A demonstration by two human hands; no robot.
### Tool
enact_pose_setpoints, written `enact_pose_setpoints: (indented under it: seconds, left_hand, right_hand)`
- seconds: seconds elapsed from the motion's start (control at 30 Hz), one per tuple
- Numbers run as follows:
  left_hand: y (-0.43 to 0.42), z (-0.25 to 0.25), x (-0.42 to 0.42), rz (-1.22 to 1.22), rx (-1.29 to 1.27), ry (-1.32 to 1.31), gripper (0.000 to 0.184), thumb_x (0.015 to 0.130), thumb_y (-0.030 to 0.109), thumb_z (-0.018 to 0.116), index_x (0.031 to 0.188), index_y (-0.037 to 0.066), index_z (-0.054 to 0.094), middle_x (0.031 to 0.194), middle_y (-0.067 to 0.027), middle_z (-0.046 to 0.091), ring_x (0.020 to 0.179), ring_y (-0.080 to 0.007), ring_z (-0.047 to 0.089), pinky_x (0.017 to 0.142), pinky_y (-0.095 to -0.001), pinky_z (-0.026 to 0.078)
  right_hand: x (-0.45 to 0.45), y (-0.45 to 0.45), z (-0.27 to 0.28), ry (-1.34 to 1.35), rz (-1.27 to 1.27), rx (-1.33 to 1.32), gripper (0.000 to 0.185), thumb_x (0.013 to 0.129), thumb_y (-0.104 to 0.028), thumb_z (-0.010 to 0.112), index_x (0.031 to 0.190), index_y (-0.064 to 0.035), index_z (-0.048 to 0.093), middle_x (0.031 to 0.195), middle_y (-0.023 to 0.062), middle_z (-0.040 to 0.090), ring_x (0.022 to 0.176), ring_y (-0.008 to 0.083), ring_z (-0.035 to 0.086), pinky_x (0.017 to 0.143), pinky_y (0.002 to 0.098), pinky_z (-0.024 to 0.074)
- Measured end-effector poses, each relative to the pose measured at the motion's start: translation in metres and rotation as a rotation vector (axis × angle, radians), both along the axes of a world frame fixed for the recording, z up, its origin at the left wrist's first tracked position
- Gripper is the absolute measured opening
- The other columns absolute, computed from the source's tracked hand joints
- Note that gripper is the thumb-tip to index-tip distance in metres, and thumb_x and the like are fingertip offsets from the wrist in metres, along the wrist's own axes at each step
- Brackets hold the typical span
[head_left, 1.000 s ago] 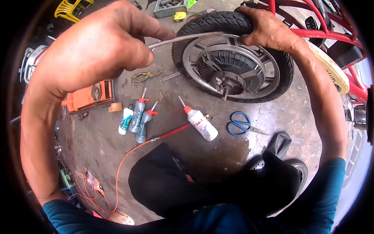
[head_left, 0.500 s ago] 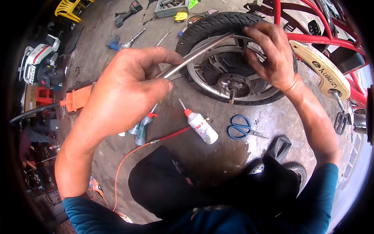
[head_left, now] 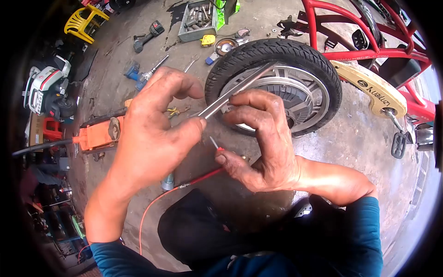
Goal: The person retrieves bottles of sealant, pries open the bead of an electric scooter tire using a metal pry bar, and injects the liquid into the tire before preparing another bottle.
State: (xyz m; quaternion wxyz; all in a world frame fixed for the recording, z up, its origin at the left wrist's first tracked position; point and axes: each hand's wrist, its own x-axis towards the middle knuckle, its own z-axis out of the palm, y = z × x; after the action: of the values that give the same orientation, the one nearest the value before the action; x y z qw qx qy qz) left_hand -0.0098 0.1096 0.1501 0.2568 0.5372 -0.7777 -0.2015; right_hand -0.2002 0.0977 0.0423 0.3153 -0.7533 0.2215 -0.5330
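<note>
A metal tyre lever (head_left: 226, 98) slants from the edge of the black tyre (head_left: 272, 48) down toward my left hand (head_left: 152, 124). My left hand's thumb is at the lever's near end, while its fingers arch apart from the bar. My right hand (head_left: 267, 143) is just right of the lever, fingers curved and thumb spread, with nothing seen in its grasp. Behind both hands lies the wheel, its grey spoked rim (head_left: 309, 83) facing up. A bottle's red tip (head_left: 220, 149) shows by my right thumb; its body is hidden.
A red frame (head_left: 350, 55) with a beige chain guard (head_left: 369, 87) stands at right. Around the floor lie a cordless tool (head_left: 148, 36), a blue-handled air tool (head_left: 134, 70), a socket tray (head_left: 197, 21), an orange tool (head_left: 99, 134) and a red air hose (head_left: 198, 179).
My right hand has come from the wheel's rim down and left, beside the lever. My left fingers have lifted away from the bar. The wheel sits lower in view; the scissors are now covered.
</note>
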Motion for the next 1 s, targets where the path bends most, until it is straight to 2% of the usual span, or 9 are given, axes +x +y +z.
enact_pose_setpoints:
  seconds: [0.13, 0.2, 0.37, 0.47, 0.63, 0.7, 0.83, 0.9, 1.0]
  left_hand:
    - [0.007, -0.006, -0.003, 0.122, -0.152, 0.263, 0.037, 0.081, -0.001, 0.056, 0.118, -0.001, 0.057, 0.112, -0.0129, 0.061, 0.104, -0.0246, 0.059, 0.096, -0.0347, 0.045]
    - [0.014, -0.013, -0.005, 0.242, -0.215, 0.568, 0.037, 0.086, 0.002, 0.055, 0.123, -0.001, 0.056, 0.114, -0.0148, 0.062, 0.105, -0.0257, 0.059, 0.099, -0.0340, 0.044]
    - [0.010, -0.017, 0.012, -0.004, -0.320, 1.070, 0.038, 0.106, 0.031, 0.038, 0.114, -0.002, 0.054, 0.101, -0.0161, 0.060, 0.088, -0.0252, 0.062, 0.077, -0.0424, 0.054]
    - [0.004, -0.048, 0.010, 0.148, -0.237, 0.967, 0.048, 0.101, 0.046, 0.052, 0.112, 0.000, 0.054, 0.101, -0.0159, 0.060, 0.087, -0.0263, 0.061, 0.081, -0.0407, 0.053]
    - [0.011, -0.006, -0.024, -0.696, -0.404, 0.414, 0.057, 0.097, 0.058, 0.053, 0.112, 0.003, 0.056, 0.104, -0.0155, 0.060, 0.091, -0.0252, 0.060, 0.089, -0.0452, 0.050]
    - [0.013, -0.004, -0.031, -0.789, -0.501, 0.267, 0.057, 0.098, 0.059, 0.052, 0.107, 0.003, 0.057, 0.101, -0.0138, 0.061, 0.090, -0.0246, 0.060, 0.089, -0.0458, 0.049]
    - [0.017, -0.054, -0.057, -0.190, -0.828, 0.783, 0.043, 0.103, 0.045, 0.052, 0.097, 0.003, 0.062, 0.094, -0.0097, 0.064, 0.091, -0.0213, 0.061, 0.085, -0.0412, 0.049]
    - [0.019, -0.117, -0.013, 0.160, -0.217, 0.830, 0.034, 0.103, 0.036, 0.054, 0.099, 0.002, 0.062, 0.094, -0.0091, 0.065, 0.087, -0.0199, 0.063, 0.081, -0.0365, 0.050]
    - [0.045, -0.232, 0.015, 0.290, 0.568, 0.234, 0.032, 0.087, 0.026, 0.074, 0.092, -0.005, 0.067, 0.071, -0.0059, 0.066, 0.070, -0.0153, 0.063, 0.064, -0.0331, 0.051]
  right_hand:
    - [0.032, -0.018, 0.025, 0.290, 0.060, -0.146, 0.060, 0.067, -0.016, 0.074, 0.119, -0.0001, 0.050, 0.095, 0.0143, 0.062, 0.095, 0.0341, 0.063, 0.086, 0.0468, 0.0473]
    - [0.042, -0.023, 0.025, 0.226, 0.019, -0.210, 0.036, 0.063, -0.021, 0.078, 0.092, -0.0090, 0.059, 0.077, 0.0048, 0.059, 0.074, 0.0267, 0.063, 0.069, 0.0426, 0.0479]
    - [0.042, -0.035, 0.027, 0.008, -0.045, -0.396, 0.031, 0.067, -0.027, 0.084, 0.064, -0.0127, 0.056, 0.062, 0.0010, 0.050, 0.052, 0.0214, 0.053, 0.047, 0.0350, 0.0410]
    - [0.029, -0.036, 0.029, 0.013, -0.066, -0.389, 0.026, 0.070, -0.029, 0.079, 0.066, -0.0159, 0.057, 0.062, -0.0001, 0.050, 0.056, 0.0217, 0.057, 0.049, 0.0358, 0.0442]
    - [0.016, -0.035, 0.021, -0.061, -0.015, -0.462, 0.023, 0.070, -0.027, 0.078, 0.067, -0.0160, 0.058, 0.062, -0.0013, 0.049, 0.054, 0.0209, 0.054, 0.047, 0.0344, 0.0408]
    - [0.000, -0.038, 0.019, -0.066, 0.052, -0.492, 0.024, 0.069, -0.026, 0.079, 0.065, -0.0155, 0.057, 0.061, -0.0013, 0.047, 0.052, 0.0209, 0.052, 0.045, 0.0339, 0.0382]
    - [-0.022, -0.037, 0.019, -0.081, 0.141, -0.537, 0.030, 0.069, -0.019, 0.079, 0.058, -0.0125, 0.052, 0.056, 0.0001, 0.042, 0.045, 0.0198, 0.045, 0.041, 0.0344, 0.0319]
    - [-0.028, -0.040, 0.015, -0.111, 0.187, -0.554, 0.031, 0.070, -0.018, 0.078, 0.058, -0.0114, 0.050, 0.056, 0.0016, 0.042, 0.044, 0.0194, 0.043, 0.041, 0.0342, 0.0313]
    - [-0.046, -0.041, 0.014, -0.037, 0.311, -0.540, 0.027, 0.086, -0.012, 0.069, 0.068, -0.0047, 0.050, 0.058, 0.0048, 0.045, 0.047, 0.0206, 0.042, 0.044, 0.0337, 0.0308]
